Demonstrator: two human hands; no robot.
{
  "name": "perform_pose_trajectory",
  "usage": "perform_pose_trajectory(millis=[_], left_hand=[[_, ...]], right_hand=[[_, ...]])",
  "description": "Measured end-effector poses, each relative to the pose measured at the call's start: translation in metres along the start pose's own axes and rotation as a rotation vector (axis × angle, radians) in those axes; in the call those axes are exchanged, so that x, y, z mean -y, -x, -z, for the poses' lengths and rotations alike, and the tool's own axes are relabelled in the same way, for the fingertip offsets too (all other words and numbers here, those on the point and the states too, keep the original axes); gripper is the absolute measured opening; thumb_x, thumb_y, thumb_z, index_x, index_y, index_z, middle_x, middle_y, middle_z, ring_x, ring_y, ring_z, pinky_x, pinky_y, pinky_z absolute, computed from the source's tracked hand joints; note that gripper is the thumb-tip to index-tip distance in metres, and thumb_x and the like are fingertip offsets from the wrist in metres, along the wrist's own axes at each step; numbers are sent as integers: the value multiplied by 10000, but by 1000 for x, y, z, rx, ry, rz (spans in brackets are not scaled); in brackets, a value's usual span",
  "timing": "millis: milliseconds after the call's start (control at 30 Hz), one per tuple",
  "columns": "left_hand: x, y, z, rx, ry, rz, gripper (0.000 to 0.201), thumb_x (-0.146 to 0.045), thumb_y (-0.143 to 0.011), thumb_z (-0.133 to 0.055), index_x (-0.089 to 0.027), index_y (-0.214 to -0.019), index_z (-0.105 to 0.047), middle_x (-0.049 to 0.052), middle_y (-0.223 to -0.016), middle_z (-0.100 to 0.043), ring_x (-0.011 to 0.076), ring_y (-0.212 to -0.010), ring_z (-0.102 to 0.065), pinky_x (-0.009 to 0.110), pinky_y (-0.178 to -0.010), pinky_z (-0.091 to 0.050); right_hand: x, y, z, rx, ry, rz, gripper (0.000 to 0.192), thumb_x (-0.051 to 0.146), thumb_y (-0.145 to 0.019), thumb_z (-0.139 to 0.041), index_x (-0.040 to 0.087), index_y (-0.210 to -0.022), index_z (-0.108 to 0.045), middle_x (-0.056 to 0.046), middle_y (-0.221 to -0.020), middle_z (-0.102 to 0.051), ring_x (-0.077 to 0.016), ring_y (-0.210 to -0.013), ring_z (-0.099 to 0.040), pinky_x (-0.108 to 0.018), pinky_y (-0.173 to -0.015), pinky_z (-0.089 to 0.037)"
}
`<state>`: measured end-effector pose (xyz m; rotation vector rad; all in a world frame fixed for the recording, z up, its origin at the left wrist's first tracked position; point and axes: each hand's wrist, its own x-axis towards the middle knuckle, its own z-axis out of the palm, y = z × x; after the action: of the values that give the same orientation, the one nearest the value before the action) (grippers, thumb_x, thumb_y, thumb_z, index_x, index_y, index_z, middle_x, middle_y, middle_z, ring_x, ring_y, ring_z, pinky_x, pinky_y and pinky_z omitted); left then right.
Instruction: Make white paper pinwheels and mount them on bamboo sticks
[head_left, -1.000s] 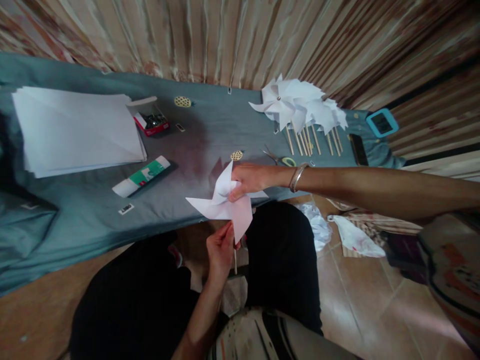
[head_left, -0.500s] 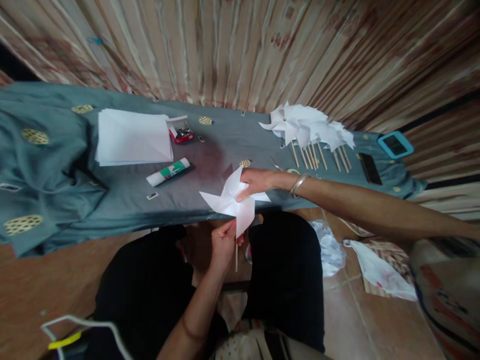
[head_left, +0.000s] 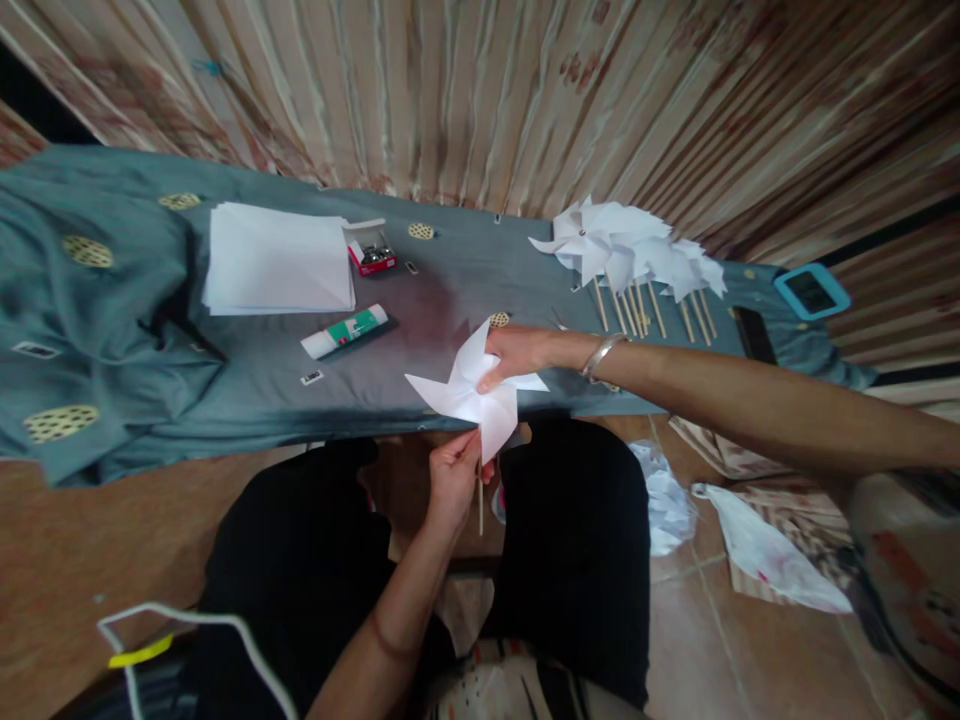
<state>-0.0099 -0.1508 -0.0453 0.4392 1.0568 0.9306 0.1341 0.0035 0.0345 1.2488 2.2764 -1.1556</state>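
Note:
A white paper pinwheel (head_left: 496, 415) on a thin wooden stick (head_left: 481, 510) is held over the table's near edge, between my knees. My left hand (head_left: 454, 478) is closed round the upper part of the stick, just under the blades; a blade hides some of its fingers. From the right, my right hand (head_left: 514, 355) grips the pinwheel, its thumb pressed near the centre and its other fingers behind the paper, out of sight.
On the cloth-covered table (head_left: 442, 280) lie a stack of white paper (head_left: 281, 260), a red box of metal pins (head_left: 373, 258), a glue stick (head_left: 345, 332), several finished pinwheels (head_left: 630, 245), a dark phone (head_left: 754, 335) and a blue-framed device (head_left: 812, 292). Plastic bags (head_left: 664, 500) rest on the floor.
The view has shifted slightly, so the table things appear a little further right and higher. Both hands keep their hold on the pinwheel and its stick.

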Motion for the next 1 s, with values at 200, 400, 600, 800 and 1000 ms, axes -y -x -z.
perform_pose_trajectory(millis=[200, 400, 600, 800, 1000], left_hand=[[-1, 0, 3, 43, -29, 6, 440, -544, -639, -746, -107, -678, -714, -38, -405, -497, 60, -354, -391, 199, -396, -278], [-2, 0, 4, 61, -49, 22, 389, -488, -687, -720, -103, -740, -740, -43, -406, -484, 59, -377, -382, 198, -417, -282], [0, -3, 5, 78, -76, 37, 379, -486, -693, -690, -111, -718, -745, -35, -399, -494, 67, -370, -390, 203, -413, -291], [-2, -4, 6, 59, -105, 78, 390, -502, -682, -690, -115, -704, -738, -35, -396, -490, 75, -369, -399, 210, -414, -302], [2, -4, 10, 94, -146, 26, 382, -489, -737, -648, -134, -603, -695, -25, -415, -493, 83, -398, -416, 215, -435, -323]], right_hand=[[-6, 0, 0, -6, -9, 46, 321, 366, -761, -717, 115, -960, -718, -55, -947, -742, -163, -833, -635, -208, -725, -437], [-9, 0, -2, -30, 8, 3, 287, 368, -741, -727, 140, -915, -725, -27, -897, -741, -149, -772, -622, -207, -666, -416], [-10, -2, 1, 25, -20, 60, 285, 386, -762, -698, 143, -907, -741, -24, -855, -732, -156, -775, -623, -217, -694, -426], [-7, -3, 4, 49, -34, 11, 267, 367, -749, -709, 162, -917, -744, -16, -834, -723, -161, -769, -615, -225, -688, -423], [-6, -4, 4, 61, -80, -3, 225, 367, -747, -713, 159, -831, -723, 1, -748, -691, -141, -682, -582, -229, -646, -411]])
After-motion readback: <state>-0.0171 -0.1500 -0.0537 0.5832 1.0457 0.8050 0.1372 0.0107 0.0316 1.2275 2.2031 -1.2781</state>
